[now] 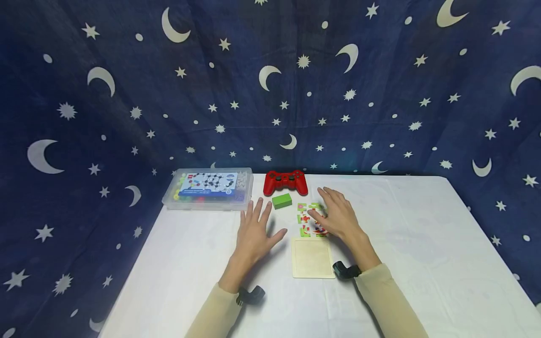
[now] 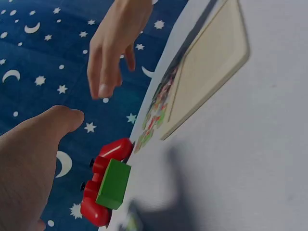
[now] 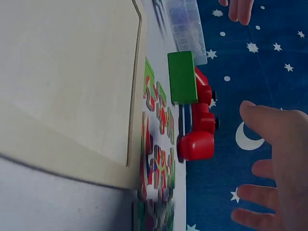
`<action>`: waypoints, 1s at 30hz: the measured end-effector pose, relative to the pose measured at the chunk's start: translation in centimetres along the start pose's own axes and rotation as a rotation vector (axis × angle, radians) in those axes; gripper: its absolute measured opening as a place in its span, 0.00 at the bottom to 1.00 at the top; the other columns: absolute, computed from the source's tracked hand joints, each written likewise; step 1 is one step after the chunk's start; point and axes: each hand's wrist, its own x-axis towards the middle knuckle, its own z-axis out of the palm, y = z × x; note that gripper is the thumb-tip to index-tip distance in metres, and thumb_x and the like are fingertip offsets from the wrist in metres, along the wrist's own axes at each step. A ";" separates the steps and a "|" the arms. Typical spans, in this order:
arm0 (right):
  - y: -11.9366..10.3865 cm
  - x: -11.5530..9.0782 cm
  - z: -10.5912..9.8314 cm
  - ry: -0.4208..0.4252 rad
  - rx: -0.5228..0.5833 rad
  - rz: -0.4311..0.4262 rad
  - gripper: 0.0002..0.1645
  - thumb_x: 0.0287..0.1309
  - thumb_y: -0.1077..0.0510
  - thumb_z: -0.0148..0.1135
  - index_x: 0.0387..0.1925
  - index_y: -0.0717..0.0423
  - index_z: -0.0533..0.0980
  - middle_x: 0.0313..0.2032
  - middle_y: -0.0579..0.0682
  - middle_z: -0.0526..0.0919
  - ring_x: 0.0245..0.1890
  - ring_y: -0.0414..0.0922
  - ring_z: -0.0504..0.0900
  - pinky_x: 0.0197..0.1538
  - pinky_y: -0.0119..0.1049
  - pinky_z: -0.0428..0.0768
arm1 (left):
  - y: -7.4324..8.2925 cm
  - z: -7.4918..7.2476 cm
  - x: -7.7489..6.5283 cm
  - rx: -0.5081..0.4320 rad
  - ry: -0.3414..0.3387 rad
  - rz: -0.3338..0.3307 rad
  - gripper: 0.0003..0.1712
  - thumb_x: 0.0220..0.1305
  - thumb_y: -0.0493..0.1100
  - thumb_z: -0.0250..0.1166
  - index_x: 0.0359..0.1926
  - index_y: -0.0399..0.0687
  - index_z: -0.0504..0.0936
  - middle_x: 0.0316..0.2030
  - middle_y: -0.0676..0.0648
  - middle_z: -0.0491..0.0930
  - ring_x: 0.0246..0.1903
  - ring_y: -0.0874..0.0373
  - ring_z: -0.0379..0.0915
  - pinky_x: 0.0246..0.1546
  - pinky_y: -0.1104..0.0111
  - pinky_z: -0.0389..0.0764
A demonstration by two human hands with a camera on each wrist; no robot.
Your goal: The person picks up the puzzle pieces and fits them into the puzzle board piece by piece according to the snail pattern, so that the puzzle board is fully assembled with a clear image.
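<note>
My left hand hovers over the white table with its fingers spread and nothing in it. Just right of centre, my right hand hangs above several colourful jigsaw pieces, partly hiding them; its fingers are extended and hold nothing. The pieces, printed in green, red and white, lie apart in loose rows, also visible in the right wrist view. Below them lies a pale wooden puzzle tray, square with a raised rim and a bare inside. A green block sits beyond my left fingertips.
Behind the block lies a red game controller. At the back left stands a clear plastic case with a printed label and small coloured parts inside. A dark blue cloth with moons and stars hangs behind the white table.
</note>
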 end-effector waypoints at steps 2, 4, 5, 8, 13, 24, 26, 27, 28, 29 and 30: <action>0.0 0.3 0.1 -0.027 0.017 -0.008 0.48 0.59 0.34 0.62 0.73 0.55 0.64 0.70 0.60 0.69 0.70 0.60 0.66 0.71 0.63 0.68 | 0.2 0.1 -0.3 -0.005 -0.006 0.014 0.50 0.61 0.72 0.59 0.76 0.50 0.62 0.77 0.42 0.57 0.77 0.37 0.49 0.75 0.41 0.57; -0.1 0.7 0.2 -0.050 0.027 -0.017 0.48 0.59 0.34 0.63 0.73 0.55 0.64 0.69 0.60 0.70 0.69 0.59 0.67 0.70 0.61 0.69 | 0.4 0.2 -0.6 -0.013 -0.013 0.030 0.51 0.61 0.72 0.59 0.76 0.49 0.62 0.77 0.41 0.57 0.77 0.38 0.50 0.75 0.42 0.58; -0.1 0.9 0.2 -0.060 0.030 -0.019 0.48 0.59 0.34 0.63 0.73 0.55 0.65 0.68 0.60 0.71 0.68 0.59 0.68 0.70 0.61 0.69 | 0.5 0.3 -0.8 -0.020 -0.018 0.037 0.51 0.61 0.72 0.59 0.76 0.48 0.62 0.77 0.41 0.58 0.77 0.39 0.50 0.76 0.42 0.58; -0.1 1.4 0.4 -0.082 0.042 -0.025 0.47 0.58 0.36 0.65 0.72 0.56 0.66 0.67 0.60 0.72 0.66 0.59 0.69 0.68 0.60 0.71 | 0.7 0.6 -1.3 -0.029 -0.035 0.059 0.51 0.62 0.72 0.59 0.75 0.46 0.62 0.77 0.41 0.58 0.77 0.40 0.50 0.75 0.44 0.59; -0.1 2.2 0.9 -0.107 0.069 -0.025 0.44 0.59 0.39 0.66 0.69 0.59 0.69 0.64 0.61 0.74 0.63 0.59 0.69 0.65 0.60 0.71 | 1.4 0.9 -2.0 -0.034 -0.064 0.100 0.51 0.62 0.71 0.59 0.75 0.43 0.63 0.76 0.40 0.60 0.76 0.41 0.53 0.75 0.47 0.62; 0.2 3.5 2.0 -0.191 0.041 -0.020 0.37 0.61 0.42 0.64 0.65 0.59 0.74 0.60 0.60 0.77 0.59 0.58 0.72 0.57 0.55 0.73 | 2.5 1.4 -3.5 -0.069 -0.143 0.176 0.51 0.62 0.71 0.60 0.74 0.41 0.64 0.75 0.41 0.62 0.76 0.44 0.56 0.74 0.54 0.66; 0.2 3.7 2.2 -0.209 0.040 -0.019 0.36 0.61 0.43 0.64 0.64 0.59 0.75 0.60 0.60 0.77 0.58 0.58 0.72 0.57 0.55 0.73 | 2.7 1.5 -3.7 -0.067 -0.160 0.189 0.50 0.62 0.71 0.60 0.73 0.41 0.66 0.74 0.41 0.64 0.75 0.44 0.58 0.73 0.55 0.68; 0.2 3.8 2.3 -0.217 0.040 -0.019 0.36 0.61 0.43 0.64 0.64 0.59 0.75 0.60 0.60 0.77 0.58 0.58 0.72 0.57 0.55 0.73 | 2.7 1.6 -3.8 -0.063 -0.168 0.193 0.50 0.62 0.72 0.59 0.73 0.41 0.66 0.73 0.41 0.65 0.74 0.44 0.59 0.73 0.55 0.69; 0.2 3.8 2.3 -0.224 0.043 -0.018 0.35 0.61 0.43 0.65 0.64 0.59 0.75 0.59 0.60 0.77 0.58 0.58 0.72 0.57 0.54 0.72 | 2.8 1.7 -3.9 -0.063 -0.175 0.198 0.50 0.62 0.72 0.59 0.72 0.41 0.67 0.73 0.41 0.66 0.74 0.44 0.60 0.72 0.55 0.69; 0.1 3.9 2.4 -0.231 0.043 -0.018 0.35 0.61 0.43 0.65 0.64 0.59 0.75 0.59 0.60 0.77 0.58 0.58 0.73 0.56 0.54 0.72 | 2.9 1.7 -4.0 -0.061 -0.184 0.201 0.50 0.62 0.72 0.59 0.72 0.41 0.67 0.72 0.41 0.67 0.74 0.44 0.61 0.72 0.55 0.70; 0.1 4.0 2.4 -0.237 0.038 -0.022 0.35 0.61 0.44 0.64 0.64 0.59 0.75 0.59 0.60 0.77 0.57 0.58 0.73 0.56 0.54 0.72 | 2.9 1.8 -4.1 -0.062 -0.192 0.203 0.50 0.62 0.72 0.59 0.72 0.41 0.67 0.72 0.41 0.67 0.73 0.44 0.61 0.71 0.55 0.71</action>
